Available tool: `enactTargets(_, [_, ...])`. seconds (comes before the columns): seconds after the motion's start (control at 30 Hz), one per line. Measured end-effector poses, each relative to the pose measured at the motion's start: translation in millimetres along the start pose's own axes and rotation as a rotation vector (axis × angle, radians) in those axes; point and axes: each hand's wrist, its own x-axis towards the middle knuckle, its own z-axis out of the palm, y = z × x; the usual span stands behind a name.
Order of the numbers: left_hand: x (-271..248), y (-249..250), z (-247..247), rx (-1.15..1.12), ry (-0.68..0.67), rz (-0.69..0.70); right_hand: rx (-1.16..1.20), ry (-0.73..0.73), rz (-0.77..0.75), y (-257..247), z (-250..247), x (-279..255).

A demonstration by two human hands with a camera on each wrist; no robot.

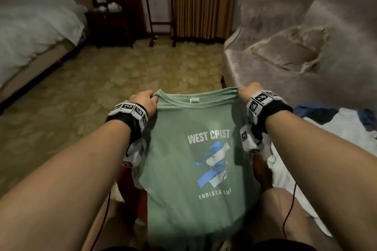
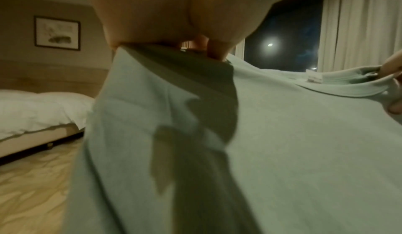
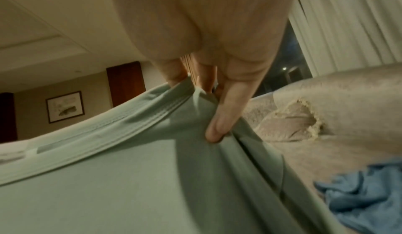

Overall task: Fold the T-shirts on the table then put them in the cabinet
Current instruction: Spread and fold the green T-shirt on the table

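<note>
Hands: left hand [image 1: 144, 101] and right hand [image 1: 249, 92] each pinch one green T-shirt [image 1: 189, 171] at its shoulders.
Room: one bed [image 1: 34, 26], one sofa [image 1: 306, 51], patterned carpet [image 1: 102, 87].

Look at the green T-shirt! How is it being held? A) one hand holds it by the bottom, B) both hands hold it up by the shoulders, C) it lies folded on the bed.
B: the left hand and right hand each grip a shoulder of the green T-shirt, which hangs down.
</note>
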Motion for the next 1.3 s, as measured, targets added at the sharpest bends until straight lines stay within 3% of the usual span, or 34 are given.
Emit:
enactTargets(0.33, [101, -45, 116, -0.137, -0.228, -0.19, -0.162, -0.136, 0.09, 24, 120, 88])
enactTargets(0.57, [125, -48, 141, -0.23, -0.277, -0.217, -0.204, -0.18, -0.007, 37, 157, 105])
enactTargets(0.73, [114, -56, 123, -0.325, -0.289, -0.198, -0.278, -0.268, -0.139, 33, 168, 91])
enactTargets(0.83, [95, -68, 106, -0.262, -0.32, -0.215, -0.41, -0.295, -0.215, 21, 174, 69])
enactTargets(1.07, [47, -109, 87, -0.093, -0.491, -0.353, -0.639, -0.546, -0.478, -3, 212, -3])
enactTargets(1.2, [31, -128, 82, -0.074, -0.595, -0.409, -0.927, -0.65, -0.489, 10, 241, -27])
enactTargets(1.3, [30, -144, 82, -0.168, -0.503, -0.403, -1.047, -0.632, -0.479, 11, 246, -29])
